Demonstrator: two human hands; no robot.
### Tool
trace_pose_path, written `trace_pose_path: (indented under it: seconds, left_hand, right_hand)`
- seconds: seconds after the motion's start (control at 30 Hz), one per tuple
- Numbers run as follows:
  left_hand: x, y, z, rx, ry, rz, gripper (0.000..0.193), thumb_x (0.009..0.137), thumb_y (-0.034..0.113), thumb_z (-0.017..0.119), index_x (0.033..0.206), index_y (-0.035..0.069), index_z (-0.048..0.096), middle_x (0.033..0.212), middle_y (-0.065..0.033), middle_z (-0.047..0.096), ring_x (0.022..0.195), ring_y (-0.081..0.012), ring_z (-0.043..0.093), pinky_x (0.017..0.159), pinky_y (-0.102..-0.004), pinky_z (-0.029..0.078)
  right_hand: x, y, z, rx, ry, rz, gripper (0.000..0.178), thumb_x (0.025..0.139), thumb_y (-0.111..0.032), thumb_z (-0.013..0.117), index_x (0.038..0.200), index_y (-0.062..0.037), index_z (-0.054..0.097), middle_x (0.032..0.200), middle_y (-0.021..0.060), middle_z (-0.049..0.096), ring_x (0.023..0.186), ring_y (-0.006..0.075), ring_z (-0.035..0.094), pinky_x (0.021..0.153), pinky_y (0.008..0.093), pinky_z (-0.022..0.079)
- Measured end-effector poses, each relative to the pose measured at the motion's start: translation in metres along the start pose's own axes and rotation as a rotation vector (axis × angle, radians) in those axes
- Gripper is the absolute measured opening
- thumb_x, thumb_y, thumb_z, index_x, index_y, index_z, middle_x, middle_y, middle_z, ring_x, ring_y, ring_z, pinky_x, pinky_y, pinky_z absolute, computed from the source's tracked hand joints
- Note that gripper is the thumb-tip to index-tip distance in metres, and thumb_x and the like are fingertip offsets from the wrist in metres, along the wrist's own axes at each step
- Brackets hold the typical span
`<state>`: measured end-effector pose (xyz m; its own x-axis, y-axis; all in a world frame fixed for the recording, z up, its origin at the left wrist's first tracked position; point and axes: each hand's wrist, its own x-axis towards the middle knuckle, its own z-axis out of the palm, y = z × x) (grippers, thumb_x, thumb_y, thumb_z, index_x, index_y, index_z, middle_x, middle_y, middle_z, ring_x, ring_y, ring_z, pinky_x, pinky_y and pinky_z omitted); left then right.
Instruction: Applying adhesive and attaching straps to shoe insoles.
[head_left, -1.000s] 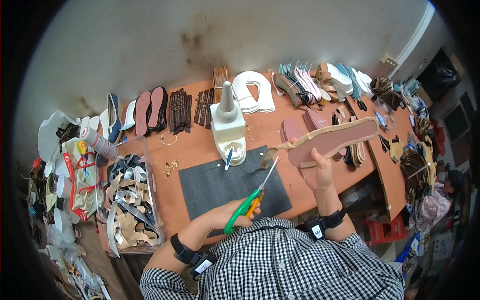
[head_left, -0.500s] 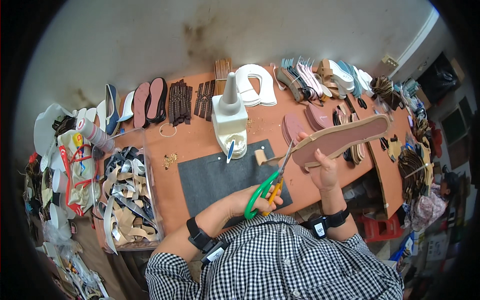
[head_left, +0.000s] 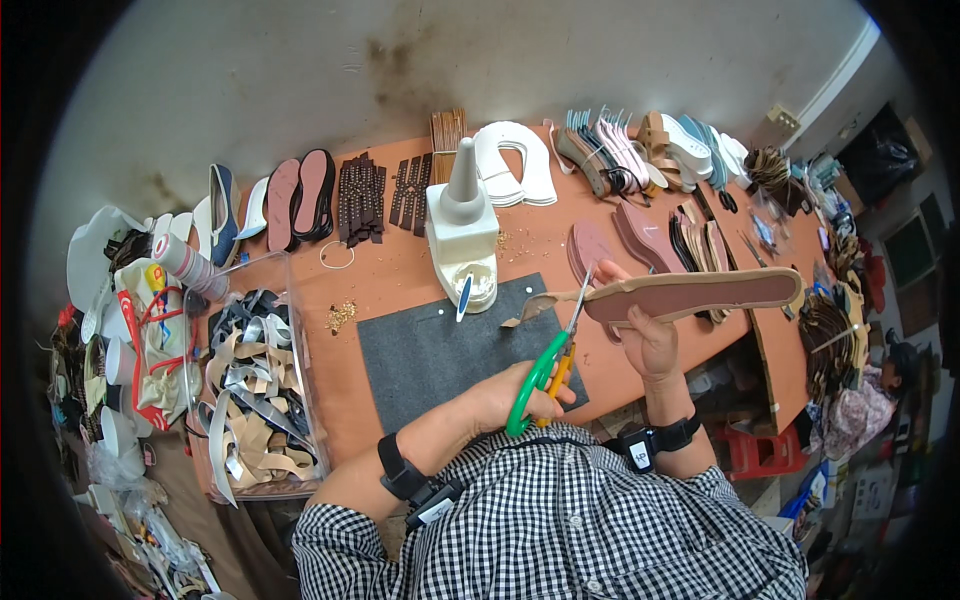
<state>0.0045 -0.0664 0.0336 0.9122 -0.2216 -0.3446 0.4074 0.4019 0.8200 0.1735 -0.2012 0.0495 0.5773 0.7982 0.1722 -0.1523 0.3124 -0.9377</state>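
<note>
My left hand (head_left: 505,397) is closed round the handles of a pair of scissors (head_left: 540,385), one loop green and the other yellow. The grey blades point up and stand close together at the left end of a sandal insole (head_left: 700,296). The insole is dull pink-brown with a beige band along its edge. My right hand (head_left: 650,345) grips it near that end, thumb on the face and fingers behind. A loose tail of beige strip (head_left: 535,306) sticks out leftward past the blades. Whether the blades touch the strip, I cannot tell.
A white stand with a grey cone (head_left: 462,190) rises mid-table behind a dark mat (head_left: 430,350). At the left stands a clear bin (head_left: 308,400) of strap scraps. Pink insoles (head_left: 640,240) and bundled shoe parts lie to the right. Finished soles and straps line the wall.
The insole has turned from slanting up to the right to nearly level, its far end dropping. The scissors and my left hand have moved slightly right. The strip's tail hangs differently.
</note>
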Motion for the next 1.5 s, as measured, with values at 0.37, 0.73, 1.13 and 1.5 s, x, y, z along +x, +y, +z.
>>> trace_pose_path:
  seconds: [0.37,0.73,1.13,1.5]
  left_hand:
    - [0.003,-0.001,0.007,0.298,0.030,0.025,0.050,0.071,0.021,0.059,0.111,-0.005,0.044,0.100,-0.0141,0.055,0.078,-0.0156,0.057,0.071,-0.0271,0.048]
    - [0.000,0.017,0.016,0.204,0.103,-0.058,0.035,0.072,0.009,0.060,0.099,-0.009,0.048,0.082,-0.0133,0.061,0.057,-0.0109,0.058,0.051,-0.0213,0.048]
    - [-0.024,-0.020,-0.028,1.093,0.612,-0.124,0.045,0.068,0.027,0.068,0.103,0.002,0.057,0.087,-0.0189,0.062,0.077,-0.0335,0.061,0.070,-0.0387,0.048]
    - [-0.092,-0.067,-0.054,1.680,0.723,-0.423,0.034,0.068,0.028,0.067,0.090,0.003,0.060,0.083,-0.0151,0.061,0.074,-0.0282,0.062,0.064,-0.0378,0.049]
  right_hand:
    - [0.000,0.002,-0.023,0.078,-0.078,-0.031,0.064,0.080,-0.023,0.060,0.129,0.0079,0.032,0.138,0.0199,0.027,0.127,0.0264,0.030,0.091,0.0290,0.036]
    - [-0.002,0.005,-0.041,0.068,-0.118,0.003,0.046,0.080,-0.025,0.060,0.119,-0.0020,0.050,0.140,0.0210,0.021,0.133,0.0329,0.014,0.101,0.0427,0.028]
    - [-0.004,-0.001,-0.051,0.598,0.179,0.075,0.039,0.086,-0.015,0.048,0.121,0.0012,0.040,0.120,0.0186,0.048,0.112,0.0318,0.047,0.095,0.0423,0.040]
    - [-0.008,0.002,-0.049,0.728,0.349,0.220,0.034,0.085,-0.009,0.048,0.117,0.0005,0.042,0.112,0.0129,0.053,0.105,0.0268,0.053,0.091,0.0412,0.043]
